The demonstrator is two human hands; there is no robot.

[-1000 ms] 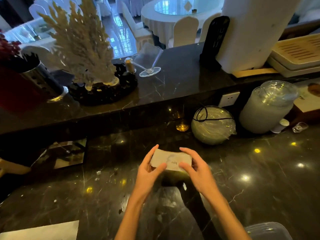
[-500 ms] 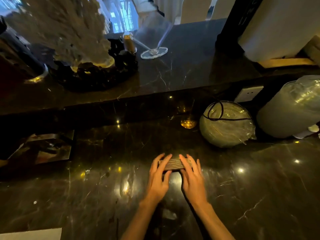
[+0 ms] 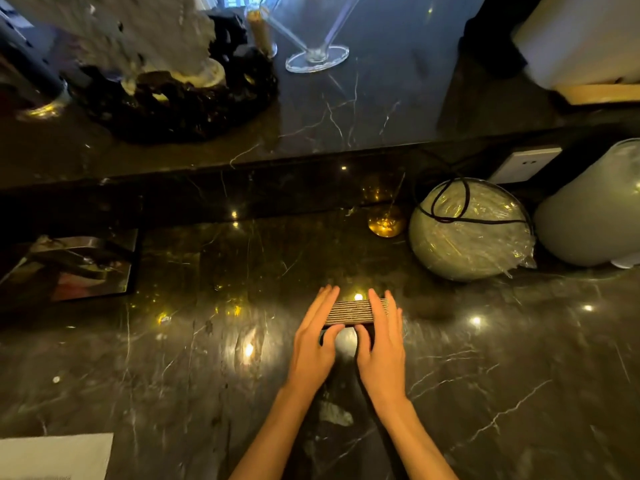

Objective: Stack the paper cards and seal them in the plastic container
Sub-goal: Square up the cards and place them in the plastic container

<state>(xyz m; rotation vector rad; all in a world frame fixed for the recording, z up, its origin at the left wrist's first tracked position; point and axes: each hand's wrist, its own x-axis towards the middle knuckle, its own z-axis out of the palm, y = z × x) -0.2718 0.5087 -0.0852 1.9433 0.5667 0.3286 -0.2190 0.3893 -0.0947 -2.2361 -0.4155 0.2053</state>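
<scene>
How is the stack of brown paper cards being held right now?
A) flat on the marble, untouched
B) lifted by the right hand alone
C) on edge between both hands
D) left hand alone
C: the stack of brown paper cards stands on edge on the dark marble counter, with the left hand and right hand pressing its ends.

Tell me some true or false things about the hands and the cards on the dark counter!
1. Both hands press on the stack of cards, the left hand at one end and the right hand at the other. True.
2. The cards are spread out flat all over the counter. False: they are bunched in one stack, edges facing up.
3. A round wrapped bundle with a black cord sits beyond the hands, to the right. True.
4. The cards are already inside a plastic box. False: they are out on the counter between the hands.
</scene>
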